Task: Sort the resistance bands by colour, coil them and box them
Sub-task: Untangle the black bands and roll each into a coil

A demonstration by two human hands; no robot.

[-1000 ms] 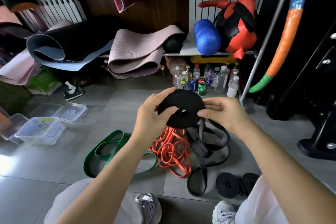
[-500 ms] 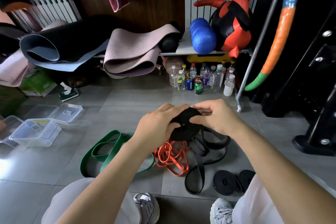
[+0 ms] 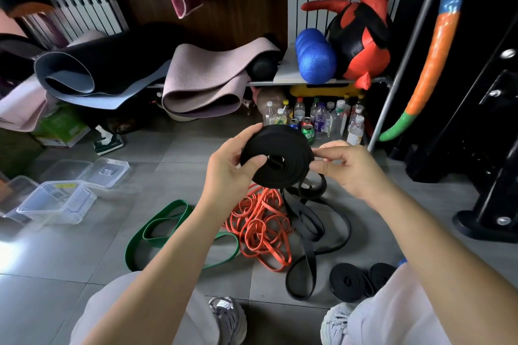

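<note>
Both hands (image 3: 291, 171) (fingers curled) around one black coil (image 3: 276, 155).

tiled floor (image 3: 84, 255) | green band (image 3: 130, 255) | orange bands (image 3: 263, 230) | loose black bands (image 3: 308, 221) | two black coils (image 3: 349, 281) | clear boxes (image 3: 56, 202)

Moderately bright, even indoor light fills the room. White glare blooms on the glossy grey floor tiles (image 3: 33, 260) at eight o'clock. Wide-angle distortion bends the slanted silver metal pole (image 3: 413, 36) at two o'clock, and the corners look soft.
</note>
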